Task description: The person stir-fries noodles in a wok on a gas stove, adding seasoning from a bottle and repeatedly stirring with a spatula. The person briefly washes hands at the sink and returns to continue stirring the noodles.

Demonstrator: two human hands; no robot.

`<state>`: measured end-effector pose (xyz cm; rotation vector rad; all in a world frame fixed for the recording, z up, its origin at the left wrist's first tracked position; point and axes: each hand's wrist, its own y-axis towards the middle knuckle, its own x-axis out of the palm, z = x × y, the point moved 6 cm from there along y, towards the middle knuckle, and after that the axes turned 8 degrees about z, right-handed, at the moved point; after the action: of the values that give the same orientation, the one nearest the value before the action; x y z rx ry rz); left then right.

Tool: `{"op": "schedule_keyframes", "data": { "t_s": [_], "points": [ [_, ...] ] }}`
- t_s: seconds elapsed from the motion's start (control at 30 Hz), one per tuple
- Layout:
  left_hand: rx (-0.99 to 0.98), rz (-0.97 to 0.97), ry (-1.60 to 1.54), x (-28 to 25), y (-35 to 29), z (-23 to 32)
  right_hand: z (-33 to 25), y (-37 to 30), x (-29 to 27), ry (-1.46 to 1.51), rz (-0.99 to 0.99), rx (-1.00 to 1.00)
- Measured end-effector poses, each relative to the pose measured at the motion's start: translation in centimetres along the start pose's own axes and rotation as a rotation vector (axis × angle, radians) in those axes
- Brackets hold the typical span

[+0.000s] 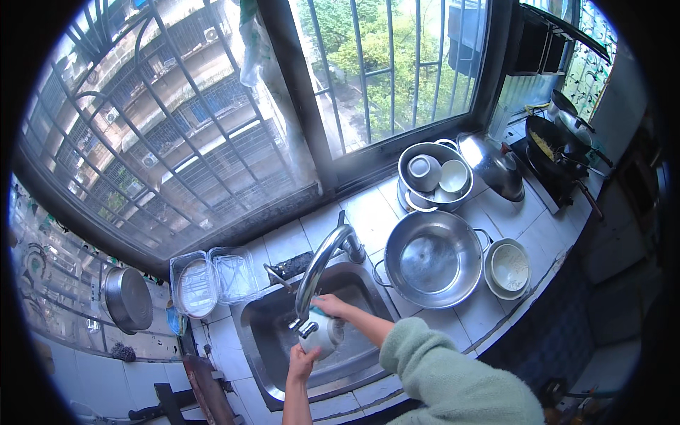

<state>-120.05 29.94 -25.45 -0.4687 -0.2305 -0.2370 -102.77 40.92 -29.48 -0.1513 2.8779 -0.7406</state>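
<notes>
Over the steel sink (256,347), my left hand (303,363) grips a white bowl (323,338) by its lower left side. The bowl is tilted, right beneath the spout of the curved chrome faucet (322,262). My right hand (333,306) is closed at the bowl's far rim, pressing a small teal-green scrubbing pad (315,310) to it. Most of the pad is hidden by the fingers and faucet, so I cannot tell whether it is sponge or cloth.
Right of the sink stand a wide two-handled steel pot (432,258), stacked white bowls (510,268), and a steel pot (435,167) holding bowls. A metal lid (492,166) and a wok (549,142) lie beyond. Clear plastic containers (212,276) sit left; a knife (152,411) lies lower left.
</notes>
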Motion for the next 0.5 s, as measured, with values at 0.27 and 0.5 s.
{"op": "schedule_keyframes", "data": {
  "t_s": [0.27,0.5],
  "points": [
    [0.242,0.480,-0.316,1.0,3.4,-1.6,4.7,-6.8,4.2,0.336,0.498,0.067],
    [0.175,0.439,0.009,-0.1,0.0,-3.0,-1.0,-4.9,1.4,-0.165,0.540,-0.277]
  ]
}}
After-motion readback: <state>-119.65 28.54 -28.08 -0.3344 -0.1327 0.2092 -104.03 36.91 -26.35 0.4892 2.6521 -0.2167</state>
